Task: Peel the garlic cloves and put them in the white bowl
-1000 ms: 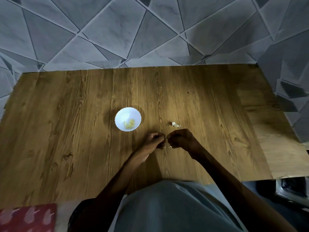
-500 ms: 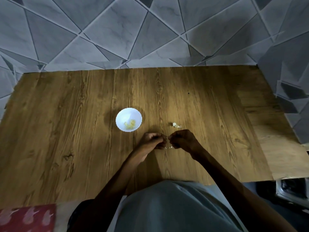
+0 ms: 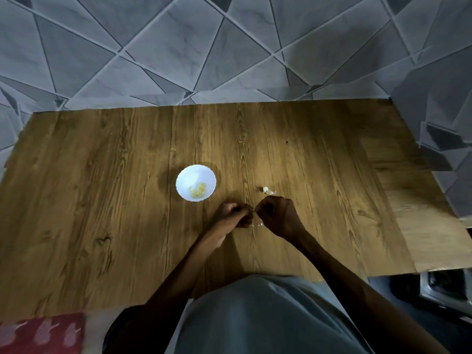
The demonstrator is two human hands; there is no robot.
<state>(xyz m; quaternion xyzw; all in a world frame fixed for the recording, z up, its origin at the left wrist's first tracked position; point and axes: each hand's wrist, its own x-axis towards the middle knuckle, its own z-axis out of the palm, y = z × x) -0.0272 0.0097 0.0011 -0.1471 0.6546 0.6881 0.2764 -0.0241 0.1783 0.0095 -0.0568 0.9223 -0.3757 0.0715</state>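
Head view, single camera.

- Small round white bowl [image 3: 189,175] sits on the brown wood-grain table [image 3: 102,187], just left of and beyond the hands. It holds a small heap of pale yellow peeled garlic pieces [image 3: 198,193], so part of the task is done.
- Left hand [image 3: 233,215] and right hand [image 3: 277,214] are close together just above the table, near the bowl. Both have curled fingers, and their tips meet on a tiny pale garlic clove [image 3: 253,212] that is mostly hidden. Judged to be mid-peel.
- White skin flecks [image 3: 258,225] lie under the hands.
- An off-white lump [image 3: 268,190] lies beside the right hand. Cannot tell whether it is an unpeeled clove or husk.

Left to do: finish this clove, drop it in the bowl, check the lump.
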